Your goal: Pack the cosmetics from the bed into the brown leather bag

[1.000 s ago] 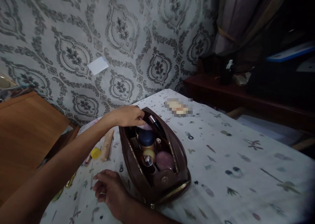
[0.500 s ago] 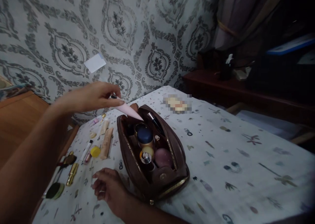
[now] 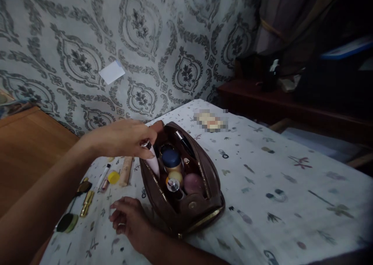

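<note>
An open brown zip pouch point(image 3: 201, 214) lies on the patterned white tablecloth point(image 3: 276, 187). Inside it are a blue-capped jar point(image 3: 171, 158), a small round-topped bottle point(image 3: 173, 184), a pink sponge point(image 3: 192, 182) and a dark pencil point(image 3: 184, 140). My left hand point(image 3: 122, 138) pinches a pale pink tube point(image 3: 153, 163) by its cap end and holds it tip-down in the pouch's left side. My right hand point(image 3: 128, 218) rests on the cloth just left of the pouch, fingers loosely spread and holding nothing.
Left of the pouch lie a beige tube point(image 3: 126, 171), a yellow cap point(image 3: 113, 177), a gold lipstick point(image 3: 87, 203), a dark round compact point(image 3: 67, 222) and a thin white pen point(image 3: 103, 175). A wooden surface point(image 3: 26, 148) is at the left, and a dark shelf point(image 3: 276, 101) at the back right.
My left hand lifted the pink tube out of the pouch's far end, swung it up and left, then lowered it tip-first into the pouch's left side. My right hand stayed put.
</note>
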Motion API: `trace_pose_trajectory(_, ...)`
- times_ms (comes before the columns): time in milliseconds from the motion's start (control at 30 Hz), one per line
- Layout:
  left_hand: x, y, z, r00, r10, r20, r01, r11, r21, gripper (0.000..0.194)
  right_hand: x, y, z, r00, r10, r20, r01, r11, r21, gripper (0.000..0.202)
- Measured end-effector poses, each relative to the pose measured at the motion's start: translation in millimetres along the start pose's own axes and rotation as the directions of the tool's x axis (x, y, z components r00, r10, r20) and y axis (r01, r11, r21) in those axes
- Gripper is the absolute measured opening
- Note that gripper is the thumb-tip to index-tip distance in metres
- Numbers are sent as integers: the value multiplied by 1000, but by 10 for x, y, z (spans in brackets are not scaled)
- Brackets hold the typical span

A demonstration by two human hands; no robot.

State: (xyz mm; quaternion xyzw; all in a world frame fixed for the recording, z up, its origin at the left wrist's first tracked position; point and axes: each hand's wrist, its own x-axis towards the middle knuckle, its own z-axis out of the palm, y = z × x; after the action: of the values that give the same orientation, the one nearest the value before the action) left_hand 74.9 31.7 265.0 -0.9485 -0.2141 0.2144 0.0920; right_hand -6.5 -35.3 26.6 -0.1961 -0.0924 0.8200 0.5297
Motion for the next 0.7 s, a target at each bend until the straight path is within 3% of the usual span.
trace_pose_trajectory(233,76,107,188,1000,9,-17,-7,993,121,21,-26,-27,17,1000,4,10,-4,1000,-13,33)
trace_pose_trajectory(500,161,142,353,996,92,-12,-90,987,131,24,-26,-28,14,1000,-2,6,2,1000,-28,34)
trace_pose_trajectory(700,217,112,392,996,85,39,-88,993,73,30,-23,-38,13,1000,-5,-2,5,999,-32,36)
